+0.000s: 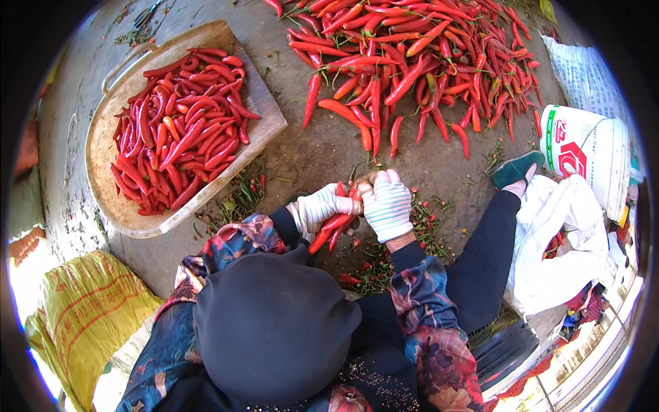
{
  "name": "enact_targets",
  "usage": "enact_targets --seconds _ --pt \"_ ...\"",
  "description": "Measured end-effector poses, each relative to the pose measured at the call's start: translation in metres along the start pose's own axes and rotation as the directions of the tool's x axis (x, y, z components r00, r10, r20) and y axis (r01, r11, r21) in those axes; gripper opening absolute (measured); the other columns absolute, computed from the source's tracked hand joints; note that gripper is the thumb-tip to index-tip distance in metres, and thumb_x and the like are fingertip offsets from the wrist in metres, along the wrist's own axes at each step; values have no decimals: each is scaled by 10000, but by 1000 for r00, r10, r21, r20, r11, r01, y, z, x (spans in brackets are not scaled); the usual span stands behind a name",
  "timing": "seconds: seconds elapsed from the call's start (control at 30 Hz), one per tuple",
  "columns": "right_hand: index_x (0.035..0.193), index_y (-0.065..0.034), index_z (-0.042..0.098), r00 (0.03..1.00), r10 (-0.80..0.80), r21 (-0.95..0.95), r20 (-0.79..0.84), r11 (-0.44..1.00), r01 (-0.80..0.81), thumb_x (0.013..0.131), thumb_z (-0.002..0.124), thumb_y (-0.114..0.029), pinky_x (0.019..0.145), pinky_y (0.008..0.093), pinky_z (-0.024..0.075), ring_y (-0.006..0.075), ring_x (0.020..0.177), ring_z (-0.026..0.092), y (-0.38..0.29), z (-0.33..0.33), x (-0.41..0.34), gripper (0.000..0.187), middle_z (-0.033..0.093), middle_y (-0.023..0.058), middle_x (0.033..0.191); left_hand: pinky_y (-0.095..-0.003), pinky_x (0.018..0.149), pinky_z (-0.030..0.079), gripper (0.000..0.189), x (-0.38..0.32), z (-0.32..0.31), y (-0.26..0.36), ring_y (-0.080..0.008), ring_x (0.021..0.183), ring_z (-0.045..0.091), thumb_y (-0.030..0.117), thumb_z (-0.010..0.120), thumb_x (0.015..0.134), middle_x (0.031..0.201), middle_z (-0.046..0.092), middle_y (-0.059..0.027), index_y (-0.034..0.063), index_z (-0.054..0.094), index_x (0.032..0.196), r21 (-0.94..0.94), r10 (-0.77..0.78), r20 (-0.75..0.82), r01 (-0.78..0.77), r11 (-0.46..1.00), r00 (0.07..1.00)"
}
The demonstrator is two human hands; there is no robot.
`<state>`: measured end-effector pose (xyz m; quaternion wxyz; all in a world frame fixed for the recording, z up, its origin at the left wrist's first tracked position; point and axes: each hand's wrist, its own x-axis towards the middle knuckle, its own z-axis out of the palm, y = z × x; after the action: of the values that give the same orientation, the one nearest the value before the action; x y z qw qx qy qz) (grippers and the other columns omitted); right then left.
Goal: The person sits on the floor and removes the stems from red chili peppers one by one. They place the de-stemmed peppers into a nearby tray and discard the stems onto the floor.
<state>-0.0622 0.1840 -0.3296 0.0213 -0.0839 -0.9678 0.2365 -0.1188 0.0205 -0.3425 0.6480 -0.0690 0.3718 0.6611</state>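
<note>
Red chilli peppers [332, 226] lie bunched in my left hand [322, 208], which wears a striped knit glove and is closed around them. My right hand [386, 206], gloved alike, is at the upper end of the bunch with its fingertips pinched together, touching the peppers; whether it grips a stem is hidden by the fingers. Green stems and scraps [378, 265] are scattered on the floor below both hands. A large heap of red chillies with green stems [412, 62] spreads beyond my hands. More red chillies [180, 129] fill a wide, shallow scoop-shaped pan [103, 190] at the left.
At the right stand a white plastic bucket [584, 154] and an open white sack [561, 262], with a woven sack [582, 72] behind. A yellow woven sack [92, 309] lies at lower left. Scissors [144, 16] lie at upper left. My foot in a green shoe [515, 170] is near the bucket.
</note>
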Motion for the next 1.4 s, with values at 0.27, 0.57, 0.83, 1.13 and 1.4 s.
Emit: enact_targets --seconds 0.27,0.57,0.83,1.13,1.4 --pt "1103 -98 566 880 474 -196 6 864 -464 858 584 -395 767 478 488 372 895 606 48 -1 60 386 548 184 1060 -271 644 511 287 2 0 15 -122 703 606 118 753 748 814 629 -30 2 627 978 118 70 -99 -58 991 993" --pt "1008 -18 596 752 641 -156 152 767 -622 790 631 -400 812 448 486 380 943 616 63 17 114 441 636 232 1002 -268 666 491 357 2 -16 22 -101 724 572 120 773 736 837 607 -25 13 584 1020 121 202 -134 -186 975 970" --pt "1071 -19 608 661 425 608 619 274 -745 845 602 -202 558 315 522 173 664 625 23 17 45 291 640 51 819 -262 746 490 512 -2 -22 26 -102 817 568 142 737 784 937 596 -15 2 514 1223 148 184 -22 -178 973 983" --pt "890 -44 622 879 409 573 243 671 -471 890 576 -202 498 347 493 213 546 582 -2 -6 27 164 617 81 711 -241 541 463 275 -5 -8 20 -91 587 583 188 783 733 695 639 -25 9 645 891 45 76 14 -77 996 997" --pt "949 -61 616 977 192 58 -89 981 -187 857 600 -281 699 439 498 356 812 601 28 5 90 239 611 159 931 -237 641 467 303 -25 0 55 -82 720 578 154 770 743 785 631 -13 -9 635 959 202 67 -59 -54 978 996"
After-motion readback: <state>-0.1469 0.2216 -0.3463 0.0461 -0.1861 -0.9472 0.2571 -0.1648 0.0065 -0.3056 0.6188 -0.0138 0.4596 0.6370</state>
